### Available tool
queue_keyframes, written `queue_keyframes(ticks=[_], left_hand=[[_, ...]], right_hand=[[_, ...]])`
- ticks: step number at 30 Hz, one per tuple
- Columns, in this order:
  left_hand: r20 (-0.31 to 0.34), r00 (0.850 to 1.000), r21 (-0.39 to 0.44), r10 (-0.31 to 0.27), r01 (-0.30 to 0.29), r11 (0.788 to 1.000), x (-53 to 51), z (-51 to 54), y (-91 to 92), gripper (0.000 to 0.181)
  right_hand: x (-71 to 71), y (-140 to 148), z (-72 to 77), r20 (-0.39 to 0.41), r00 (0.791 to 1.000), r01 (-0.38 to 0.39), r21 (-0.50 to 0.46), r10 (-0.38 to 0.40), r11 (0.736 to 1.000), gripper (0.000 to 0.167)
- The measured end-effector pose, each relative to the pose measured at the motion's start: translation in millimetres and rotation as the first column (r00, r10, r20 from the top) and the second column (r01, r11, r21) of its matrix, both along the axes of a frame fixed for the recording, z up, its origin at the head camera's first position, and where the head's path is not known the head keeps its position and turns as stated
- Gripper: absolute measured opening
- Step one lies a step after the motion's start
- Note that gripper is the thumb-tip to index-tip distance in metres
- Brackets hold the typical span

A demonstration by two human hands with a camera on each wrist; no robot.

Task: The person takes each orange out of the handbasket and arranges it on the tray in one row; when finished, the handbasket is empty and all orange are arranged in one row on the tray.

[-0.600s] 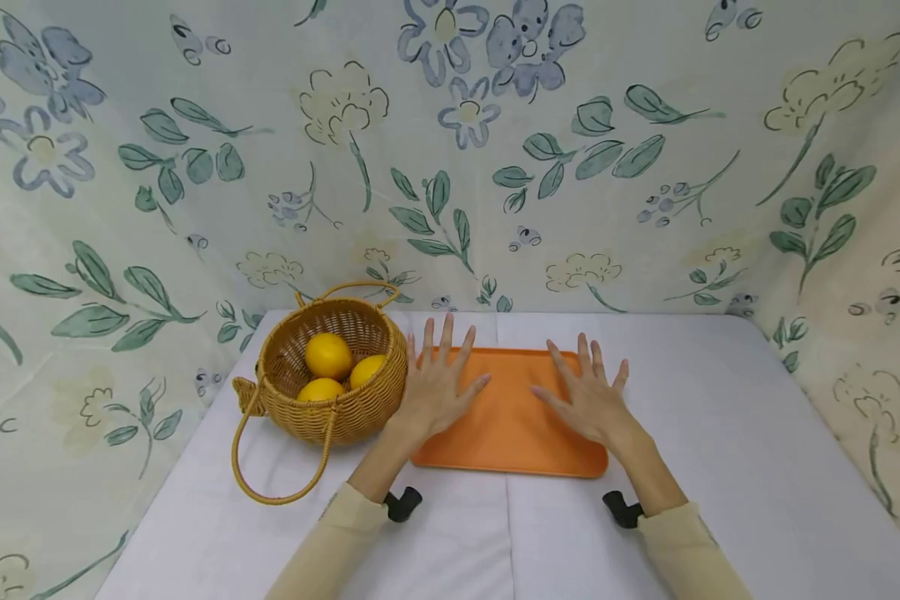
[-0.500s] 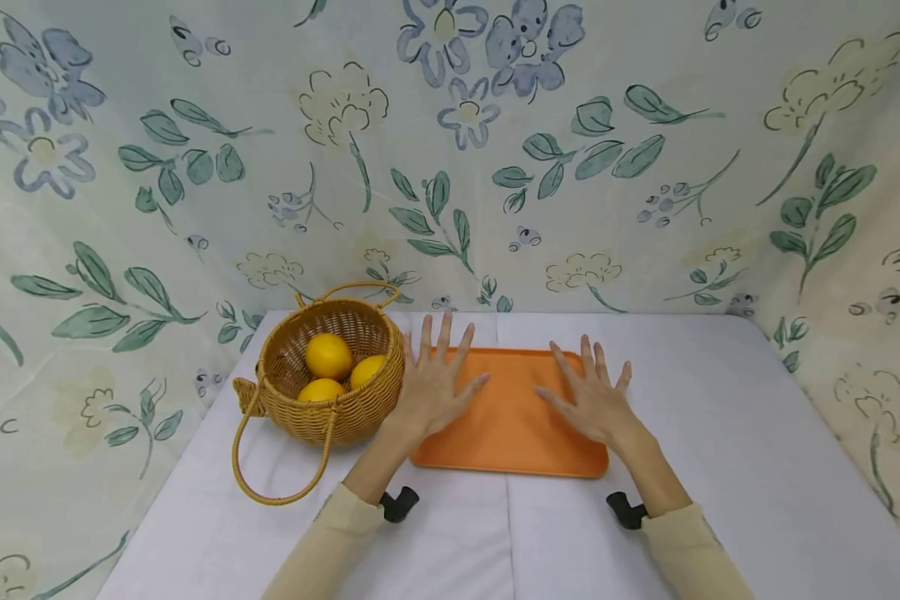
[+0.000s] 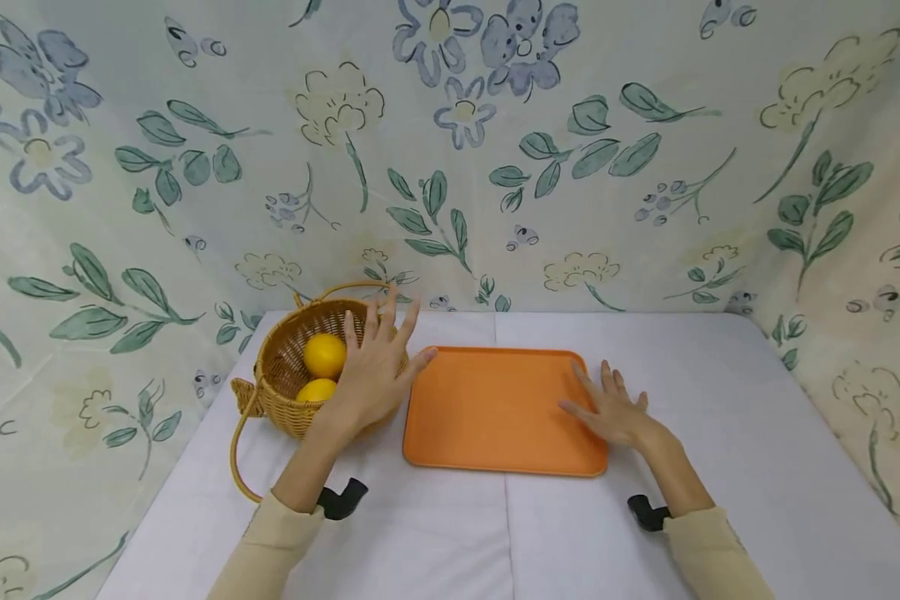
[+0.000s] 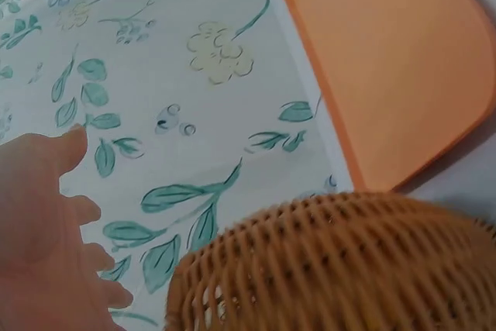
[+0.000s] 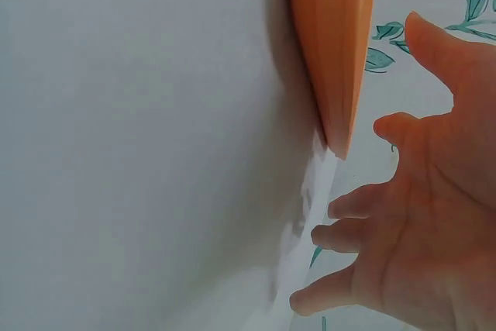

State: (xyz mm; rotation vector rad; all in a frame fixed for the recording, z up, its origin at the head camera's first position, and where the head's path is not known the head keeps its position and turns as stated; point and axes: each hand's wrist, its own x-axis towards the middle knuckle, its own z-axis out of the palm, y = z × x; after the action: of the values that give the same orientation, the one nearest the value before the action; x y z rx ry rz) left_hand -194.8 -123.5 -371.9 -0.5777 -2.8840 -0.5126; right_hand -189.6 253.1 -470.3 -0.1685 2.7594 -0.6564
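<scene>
My left hand [image 3: 375, 375], fingers spread and holding nothing, hovers over the right side of a wicker basket [image 3: 285, 408]. Inside the basket lie yellow lemons; one lemon [image 3: 325, 356] and a second lemon [image 3: 317, 390] show, and the hand hides the basket's right part. In the left wrist view the basket's woven wall [image 4: 333, 261] is close to the hand [image 4: 46, 230]. My right hand [image 3: 617, 414], its fingers spread, is at the right end of an orange tray [image 3: 495, 408]. The right wrist view shows that hand [image 5: 442, 191] holding nothing, near the tray's edge [image 5: 333, 52].
A white cloth covers the table [image 3: 450, 533]. Behind it hangs a floral curtain [image 3: 450, 208]. The basket's front handle [image 3: 237, 458] hangs down onto the cloth at the left, and its back handle [image 3: 337, 288] stands up.
My left hand has moved left, from the tray's left edge to over the basket, covering one lemon. My right hand has shifted right, toward the tray's right edge.
</scene>
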Motion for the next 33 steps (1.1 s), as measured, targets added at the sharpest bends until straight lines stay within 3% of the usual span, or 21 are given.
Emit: queue_keyframes(ticks=[6, 11, 18, 24, 28, 33], left_hand=[[0.076, 0.997, 0.140, 0.003, -0.014, 0.990, 0.4, 30.8, -41.7, 0.078], [0.180, 0.984, 0.276, -0.002, -0.049, 0.960, -7.8, 41.2, -78.2, 0.080], [0.248, 0.968, 0.408, -0.033, -0.074, 0.910, -27.9, 41.2, -117.8, 0.070], [0.332, 0.937, 0.502, -0.104, -0.083, 0.861, -46.6, 35.4, -140.1, 0.058], [0.380, 0.916, 0.498, -0.125, -0.088, 0.863, -56.3, 32.9, -149.5, 0.052], [0.459, 0.877, 0.468, -0.146, -0.098, 0.878, -67.6, 32.4, -155.7, 0.053]], right_hand=[[1.0, 12.8, -6.7, 0.062, 0.998, -0.019, -0.032, 0.021, 0.999, 0.091], [1.3, 14.4, -7.5, 0.055, 0.998, -0.033, -0.023, 0.035, 0.999, 0.088], [-1.4, 19.1, -15.1, 0.060, 0.997, -0.045, -0.025, 0.046, 0.999, 0.088], [-3.3, 27.1, -22.4, 0.033, 0.998, -0.060, -0.047, 0.062, 0.997, 0.090], [-1.2, 25.5, -17.2, 0.038, 0.997, -0.070, -0.049, 0.072, 0.996, 0.085], [0.0, 20.8, -10.3, 0.052, 0.995, -0.085, -0.005, 0.085, 0.996, 0.079]])
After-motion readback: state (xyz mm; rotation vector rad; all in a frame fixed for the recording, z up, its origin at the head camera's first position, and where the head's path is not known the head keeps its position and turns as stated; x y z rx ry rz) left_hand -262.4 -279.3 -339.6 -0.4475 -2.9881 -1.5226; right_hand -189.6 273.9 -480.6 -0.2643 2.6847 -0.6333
